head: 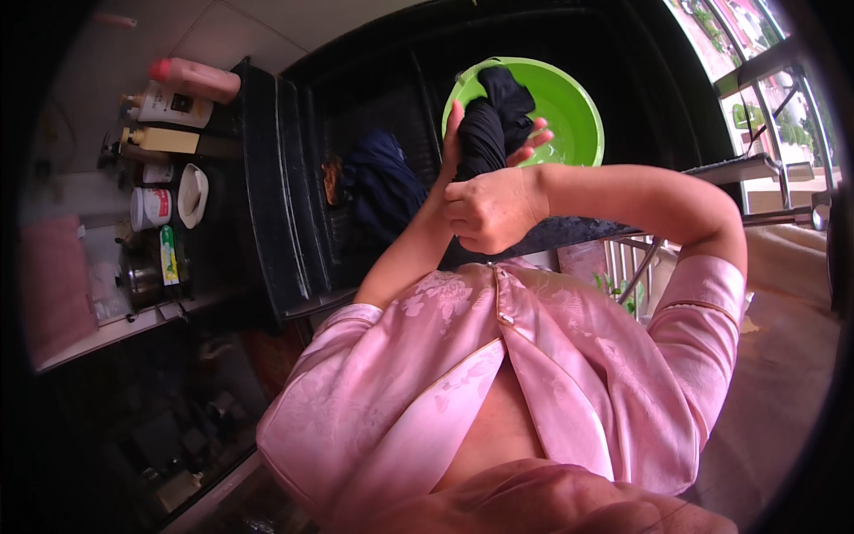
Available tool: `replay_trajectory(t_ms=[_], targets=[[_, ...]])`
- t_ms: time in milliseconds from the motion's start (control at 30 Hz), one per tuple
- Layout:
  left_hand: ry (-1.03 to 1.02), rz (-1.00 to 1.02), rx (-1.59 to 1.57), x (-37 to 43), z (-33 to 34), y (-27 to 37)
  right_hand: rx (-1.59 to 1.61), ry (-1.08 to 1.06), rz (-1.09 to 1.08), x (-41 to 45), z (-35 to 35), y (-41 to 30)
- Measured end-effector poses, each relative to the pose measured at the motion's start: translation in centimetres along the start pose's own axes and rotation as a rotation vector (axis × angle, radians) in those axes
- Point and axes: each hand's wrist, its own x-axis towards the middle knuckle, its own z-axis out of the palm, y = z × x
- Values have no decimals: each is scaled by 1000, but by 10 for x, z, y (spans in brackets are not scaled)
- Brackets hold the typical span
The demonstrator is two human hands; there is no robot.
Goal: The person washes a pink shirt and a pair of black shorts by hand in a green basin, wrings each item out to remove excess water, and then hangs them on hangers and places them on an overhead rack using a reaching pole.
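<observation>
A black cloth (484, 137), twisted into a thick roll, stretches between my hands with its loose end hanging over a bright green plastic basin (588, 107). My right hand (492, 210) is closed in a fist around the near end of the roll. Beneath the cloth, my left hand (453, 143) cradles it, thumb on one side and fingertips showing on the other; its palm is hidden. Some clear water appears to lie in the basin. To the left, a bunched navy blue cloth (383, 177) rests in the dark sink (373, 100).
Left of the sink, a ledge holds a pink bottle (203, 80), a white pump bottle (175, 107), a yellow bottle (167, 140), a white soap dish (193, 197), a white jar (152, 208) and a green-and-yellow tube (168, 257). A barred window (767, 100) stands at the right.
</observation>
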Motion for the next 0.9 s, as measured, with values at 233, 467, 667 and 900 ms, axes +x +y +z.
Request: replay_trajectory(t_ms=[233,467,667,900], targets=[[-61,712,659,-7,60,17,407,1179,631,-6,-56,9],[-18,1531,2008,29,95,-31,1109,2177,1046,-44,-38,21],[-376,1476,2242,53,96,-43,1548,1639,1249,-67,-46,24],[-610,1207,2654,54,81,-66,1691,907,1677,-48,-64,36]])
